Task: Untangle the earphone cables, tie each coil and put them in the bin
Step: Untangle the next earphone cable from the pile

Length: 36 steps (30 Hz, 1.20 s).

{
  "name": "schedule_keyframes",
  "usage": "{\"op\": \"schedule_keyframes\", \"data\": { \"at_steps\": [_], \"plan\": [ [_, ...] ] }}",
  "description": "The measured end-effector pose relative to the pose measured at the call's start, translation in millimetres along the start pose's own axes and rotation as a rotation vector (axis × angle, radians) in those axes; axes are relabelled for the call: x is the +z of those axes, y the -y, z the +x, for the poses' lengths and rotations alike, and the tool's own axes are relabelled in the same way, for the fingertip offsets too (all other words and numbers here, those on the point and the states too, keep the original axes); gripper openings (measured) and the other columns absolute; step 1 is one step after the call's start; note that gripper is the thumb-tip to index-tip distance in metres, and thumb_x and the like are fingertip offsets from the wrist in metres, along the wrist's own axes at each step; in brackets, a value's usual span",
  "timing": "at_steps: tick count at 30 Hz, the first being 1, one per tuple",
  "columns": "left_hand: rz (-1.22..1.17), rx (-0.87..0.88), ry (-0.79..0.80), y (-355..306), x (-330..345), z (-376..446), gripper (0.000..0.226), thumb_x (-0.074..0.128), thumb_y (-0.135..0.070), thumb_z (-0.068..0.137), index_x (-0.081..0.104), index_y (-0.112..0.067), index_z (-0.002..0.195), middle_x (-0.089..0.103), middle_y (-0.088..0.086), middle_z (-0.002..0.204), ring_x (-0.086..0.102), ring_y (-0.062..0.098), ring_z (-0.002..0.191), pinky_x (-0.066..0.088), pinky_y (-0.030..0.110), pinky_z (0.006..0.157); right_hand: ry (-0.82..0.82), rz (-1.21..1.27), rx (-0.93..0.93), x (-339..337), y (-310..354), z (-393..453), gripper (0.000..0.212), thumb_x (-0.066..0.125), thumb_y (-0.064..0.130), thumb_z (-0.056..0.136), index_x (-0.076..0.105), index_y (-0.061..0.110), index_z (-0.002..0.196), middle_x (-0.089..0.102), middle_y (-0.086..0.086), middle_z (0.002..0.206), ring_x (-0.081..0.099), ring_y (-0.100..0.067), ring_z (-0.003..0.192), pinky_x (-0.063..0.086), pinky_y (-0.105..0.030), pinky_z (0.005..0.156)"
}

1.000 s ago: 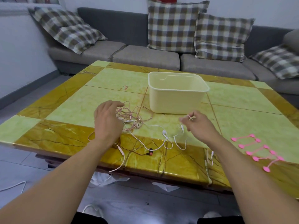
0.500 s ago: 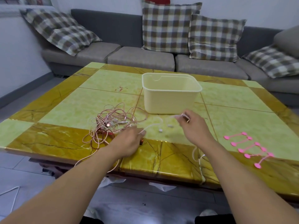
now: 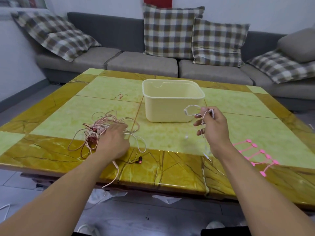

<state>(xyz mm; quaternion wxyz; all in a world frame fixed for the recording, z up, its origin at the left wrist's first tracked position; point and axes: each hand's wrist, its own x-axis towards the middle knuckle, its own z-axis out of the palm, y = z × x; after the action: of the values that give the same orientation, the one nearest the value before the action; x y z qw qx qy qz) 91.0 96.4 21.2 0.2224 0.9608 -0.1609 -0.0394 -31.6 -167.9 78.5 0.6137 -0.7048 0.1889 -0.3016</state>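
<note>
— While I keep the cream rectangular plastic bin (image 3: 172, 106) as my marker on the yellow-and-green marble-patterned desk (image 3: 238, 106), what have the hands got?

— My right hand (image 3: 214, 128) is raised just right of the bin's front corner, its fingers (image 3: 198, 124) curled, pinching a thin white earphone cable (image 3: 190, 110); one loop stands in front of the bin wall and the rest hangs down toward the desk.

— And the left hand (image 3: 113, 141)?

— It lies left of and nearer than the bin, palm down, fingers fairly straight, resting on the pink and dark-red tangle of earphone cables (image 3: 102, 128). I can't tell whether it pinches any strand. One pink cable trails over the near desk edge.

— Anything else?

— A row of pink plastic cable ties (image 3: 255, 155) lies well right of the bin, near the front edge.
</note>
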Motion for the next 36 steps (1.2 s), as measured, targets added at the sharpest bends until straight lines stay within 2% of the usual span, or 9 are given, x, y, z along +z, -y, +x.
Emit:
{"op": "schedule_keyframes", "data": {
  "at_steps": [7, 11, 15, 18, 20, 24, 28, 32, 36],
  "plan": [
    [0.146, 0.034, -0.012, -47, -27, -27, 0.081, 0.057, -0.012, 0.078, 0.035, -0.029, 0.154, 0.044, 0.0, 0.153, 0.04, 0.024, 0.14, 0.044, 0.044, 0.102, 0.148, -0.161, -0.043, 0, 1, -12, 0.014, 0.062, 0.025, 0.101, 0.064, 0.024, 0.087, 0.072, 0.006, 0.088, 0.066, -0.012, 0.072, 0.05, -0.03, 0.052],
    [-0.199, 0.297, 0.02, -72, -19, -44, 0.078, 0.062, -0.011, 0.084, 0.035, -0.031, 0.154, 0.04, -0.006, 0.154, 0.034, 0.013, 0.141, 0.03, 0.028, 0.111, 0.258, -0.251, -0.12, 12, 4, -26, 0.012, 0.072, 0.031, 0.093, 0.066, 0.027, 0.083, 0.07, 0.004, 0.079, 0.065, -0.023, 0.077, 0.053, -0.042, 0.06],
    [-0.667, 0.262, 0.065, -85, 0, -48, 0.047, 0.071, -0.027, 0.091, 0.058, -0.032, 0.136, 0.063, -0.019, 0.13, 0.054, -0.004, 0.12, 0.044, 0.023, 0.1, 0.399, -0.283, -0.202, 22, 4, -33, 0.008, 0.079, 0.029, 0.087, 0.071, 0.029, 0.086, 0.072, 0.013, 0.092, 0.061, -0.014, 0.077, 0.05, -0.028, 0.062],
    [-0.789, 0.231, 0.043, -90, 1, -46, 0.01, 0.07, -0.022, 0.095, 0.076, -0.016, 0.101, 0.078, -0.005, 0.093, 0.065, -0.009, 0.073, 0.043, 0.01, 0.064, 0.39, -0.305, -0.23, 19, 3, -32, 0.015, 0.081, 0.024, 0.085, 0.074, 0.032, 0.095, 0.071, 0.019, 0.095, 0.059, -0.008, 0.076, 0.044, -0.013, 0.066],
    [-0.783, 0.171, 0.004, -89, 3, -42, 0.013, 0.065, -0.02, 0.098, 0.075, -0.014, 0.093, 0.078, -0.001, 0.082, 0.059, -0.005, 0.055, 0.042, 0.014, 0.055, 0.358, -0.323, -0.241, 15, 2, -29, 0.028, 0.08, 0.021, 0.087, 0.072, 0.039, 0.106, 0.071, 0.022, 0.096, 0.058, -0.006, 0.075, 0.043, -0.009, 0.068],
    [-0.961, 0.014, -0.077, -85, 4, -31, 0.017, 0.05, -0.019, 0.105, 0.064, -0.013, 0.097, 0.073, 0.001, 0.072, 0.07, 0.027, 0.082, 0.055, 0.042, 0.084, 0.266, -0.471, -0.195, 2, -2, -16, 0.028, 0.075, 0.029, 0.091, 0.067, 0.049, 0.109, 0.069, 0.021, 0.093, 0.052, -0.009, 0.06, 0.048, -0.023, 0.065],
    [-1.182, -0.102, -0.161, -78, -1, -15, 0.016, 0.051, -0.018, 0.105, 0.065, -0.01, 0.104, 0.055, 0.004, 0.064, 0.063, 0.016, 0.062, 0.052, 0.039, 0.079, 0.234, -0.845, -0.097, -17, -7, -7, 0.022, 0.058, 0.058, 0.095, 0.072, 0.042, 0.093, 0.069, 0.014, 0.081, 0.061, -0.005, 0.075, 0.048, -0.031, 0.067],
    [-1.252, -0.137, -0.224, -74, -4, -8, 0.015, 0.053, -0.016, 0.104, 0.067, -0.012, 0.101, 0.05, 0.003, 0.063, 0.061, 0.012, 0.063, 0.057, 0.026, 0.071, 0.071, -0.429, -0.027, -25, -13, -2, 0.036, 0.045, 0.047, 0.106, 0.074, 0.032, 0.092, 0.07, 0.006, 0.075, 0.062, -0.015, 0.072, 0.046, -0.033, 0.066],
    [-1.152, -0.176, -0.233, -67, 0, -6, 0.013, 0.059, -0.019, 0.101, 0.07, -0.012, 0.101, 0.042, -0.004, 0.054, 0.041, 0.013, 0.052, 0.042, 0.025, 0.052, -0.058, 0.199, 0.075, -26, -1, 5, 0.041, 0.035, 0.043, 0.11, 0.073, 0.028, 0.11, 0.077, 0.005, 0.107, 0.064, -0.013, 0.087, 0.044, -0.028, 0.07]
  ]
}}
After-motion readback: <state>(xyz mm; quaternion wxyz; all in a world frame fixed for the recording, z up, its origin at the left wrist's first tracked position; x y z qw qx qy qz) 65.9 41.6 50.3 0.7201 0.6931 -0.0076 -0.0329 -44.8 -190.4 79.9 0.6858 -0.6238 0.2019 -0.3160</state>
